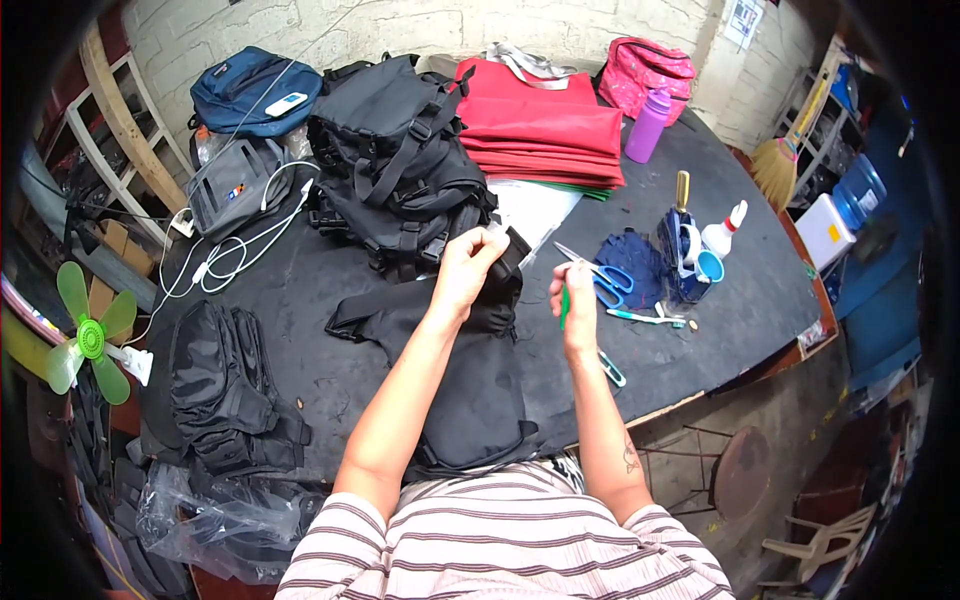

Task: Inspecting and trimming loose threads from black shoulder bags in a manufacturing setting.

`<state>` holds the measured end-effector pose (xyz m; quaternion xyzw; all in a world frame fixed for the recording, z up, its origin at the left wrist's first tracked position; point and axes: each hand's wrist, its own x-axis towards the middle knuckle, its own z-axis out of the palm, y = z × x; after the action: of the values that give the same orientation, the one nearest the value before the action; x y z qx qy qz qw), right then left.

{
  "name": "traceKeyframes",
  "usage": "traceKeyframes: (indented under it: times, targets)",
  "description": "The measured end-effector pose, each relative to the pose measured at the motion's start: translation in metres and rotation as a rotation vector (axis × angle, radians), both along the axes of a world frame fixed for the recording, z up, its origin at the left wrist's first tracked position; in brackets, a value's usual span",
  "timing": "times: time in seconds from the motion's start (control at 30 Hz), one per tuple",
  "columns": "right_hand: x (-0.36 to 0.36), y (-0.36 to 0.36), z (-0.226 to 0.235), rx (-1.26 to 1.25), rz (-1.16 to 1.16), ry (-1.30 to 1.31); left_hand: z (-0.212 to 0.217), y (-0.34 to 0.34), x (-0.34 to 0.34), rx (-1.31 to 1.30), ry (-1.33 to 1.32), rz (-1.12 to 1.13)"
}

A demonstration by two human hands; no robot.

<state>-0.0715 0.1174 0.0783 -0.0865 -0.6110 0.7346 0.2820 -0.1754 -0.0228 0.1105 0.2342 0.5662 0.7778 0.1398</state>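
My left fingers [488,246] pinch black fabric [513,257] at the centre of the frame as my right fingers [556,288] curl around a slim green tool [565,308] near it, best handled, I judge, with the fabric taut and fingertips clear.

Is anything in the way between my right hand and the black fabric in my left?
Nothing visible; only dark tabletop shows between your right hand, gripping a green object, and the black fabric in your left hand. The blue-handled scissors lie beyond your right hand.
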Motion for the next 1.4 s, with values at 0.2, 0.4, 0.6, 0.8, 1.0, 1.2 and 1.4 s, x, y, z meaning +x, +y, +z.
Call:
traceKeyframes:
  times: [0.2,0.4,0.6,0.8,1.0,1.2,1.4]
  targets:
    - [0.009,-0.025,0.024,0.433,-0.066,-0.024,-0.014,0.018,0.006,0.228,-0.094,0.004]
    - [-0.006,-0.028,0.031,0.535,-0.188,-0.027,-0.006,0.024,0.019,0.341,-0.121,-0.051]
    - [-0.009,-0.034,0.029,0.55,-0.199,-0.092,-0.003,0.02,0.019,0.366,-0.139,-0.08]
    - [-0.008,-0.034,0.03,0.542,-0.208,-0.066,-0.003,0.017,0.019,0.349,-0.122,-0.098]
    - [-0.009,-0.018,0.032,0.098,0.026,-0.031,-0.005,0.019,0.019,0.183,0.001,-0.066]
    - [-0.008,-0.014,0.045,-0.234,0.123,0.055,-0.007,0.022,0.033,0.018,0.41,0.235]
    - [-0.004,-0.018,0.044,-0.083,0.255,0.144,-0.012,0.023,0.033,-0.036,0.456,0.317]
